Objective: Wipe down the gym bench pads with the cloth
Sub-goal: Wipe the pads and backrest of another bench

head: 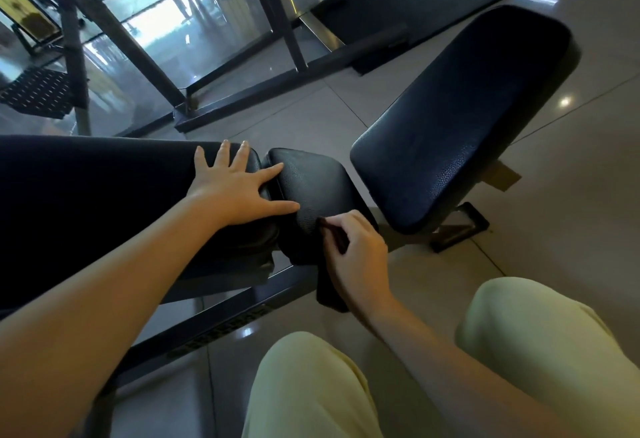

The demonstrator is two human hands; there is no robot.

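While my left hand (239, 185) is lying flat, fingers spread, across the long pad (104, 188) and seat pad (315, 178), my right hand (356, 247) is pinching the dark cloth (329, 292) at the seat pad's near edge.

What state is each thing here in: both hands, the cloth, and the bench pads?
left hand: open, fingers spread, pressing flat across the gap between two pads.
right hand: fingers curled, pinching the cloth.
cloth: dark, hanging down from the seat pad's near edge.
long pad: under the left palm.
seat pad: touched by both hands.
second bench pad: untouched, apart from both hands.
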